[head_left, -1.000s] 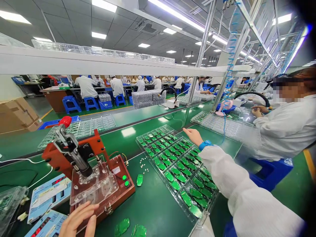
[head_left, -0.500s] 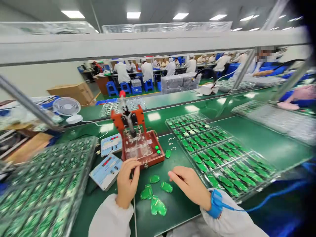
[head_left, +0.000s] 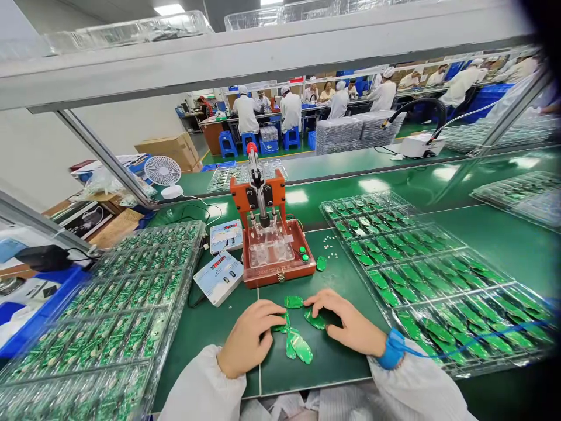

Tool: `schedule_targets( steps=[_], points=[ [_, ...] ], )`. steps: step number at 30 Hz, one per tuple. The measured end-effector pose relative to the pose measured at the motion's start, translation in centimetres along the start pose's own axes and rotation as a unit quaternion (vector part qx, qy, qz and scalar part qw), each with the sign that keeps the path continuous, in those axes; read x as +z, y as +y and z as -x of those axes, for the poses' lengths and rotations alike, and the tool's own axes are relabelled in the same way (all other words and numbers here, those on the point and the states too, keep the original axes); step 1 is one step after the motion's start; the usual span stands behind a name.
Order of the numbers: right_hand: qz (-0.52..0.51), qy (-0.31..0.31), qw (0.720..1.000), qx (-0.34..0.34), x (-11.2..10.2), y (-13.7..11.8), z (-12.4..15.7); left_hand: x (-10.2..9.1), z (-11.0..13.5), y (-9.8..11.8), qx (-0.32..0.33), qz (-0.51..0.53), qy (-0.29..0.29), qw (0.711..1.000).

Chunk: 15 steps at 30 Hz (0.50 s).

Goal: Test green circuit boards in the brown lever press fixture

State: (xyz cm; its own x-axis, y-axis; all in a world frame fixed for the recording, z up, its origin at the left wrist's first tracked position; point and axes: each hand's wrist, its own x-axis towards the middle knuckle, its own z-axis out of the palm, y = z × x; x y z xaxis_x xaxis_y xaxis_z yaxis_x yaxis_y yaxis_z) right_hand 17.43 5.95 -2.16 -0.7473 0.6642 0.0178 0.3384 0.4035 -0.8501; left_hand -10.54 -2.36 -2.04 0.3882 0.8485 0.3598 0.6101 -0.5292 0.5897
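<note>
Looking down from my head camera, I have my left hand and my right hand low on the green counter mat, near its front edge. Between them lies a small loose cluster of green circuit boards, overlapping one another, with one board lying just above the rest.

My left fingers are curled together, their tips at the cluster's left side. The view is a little soft there, so I cannot tell whether they are clamped on a board or only touching it. My right fingers are slightly apart and lie flat and open over the boards, with no pinch. That light, open touch suits these boards, and my two hands keep the cluster gathered in the bare space.

Just behind the boards stands an orange press fixture on its red base, with another green board beside it. To my right, a clear tray holds rows of green boards. To my left, a second clear tray is full of circuit boards. A blue wrist strap circles my right wrist.
</note>
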Motion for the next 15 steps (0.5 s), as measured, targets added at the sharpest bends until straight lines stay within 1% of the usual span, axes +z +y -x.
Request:
schedule_targets(
  steps=[4,9,13,15],
  points=[
    [0.051,-0.037,0.998,0.001,-0.07,-0.73,-0.34,0.03,-0.18,0.22,-0.019,0.009,-0.036,0.999],
    [0.091,-0.014,0.996,-0.014,0.44,-0.64,-0.54,-0.12,-0.06,0.23,-0.048,0.005,-0.06,0.997],
    [0.082,-0.012,0.996,-0.027,0.22,-0.33,-0.16,-0.33,0.06,0.19,-0.058,0.007,-0.076,0.995],
    [0.074,-0.018,0.997,-0.019,0.0,-0.31,-0.01,-0.35,0.07,0.04,-0.056,0.011,-0.082,0.995]
  ],
)
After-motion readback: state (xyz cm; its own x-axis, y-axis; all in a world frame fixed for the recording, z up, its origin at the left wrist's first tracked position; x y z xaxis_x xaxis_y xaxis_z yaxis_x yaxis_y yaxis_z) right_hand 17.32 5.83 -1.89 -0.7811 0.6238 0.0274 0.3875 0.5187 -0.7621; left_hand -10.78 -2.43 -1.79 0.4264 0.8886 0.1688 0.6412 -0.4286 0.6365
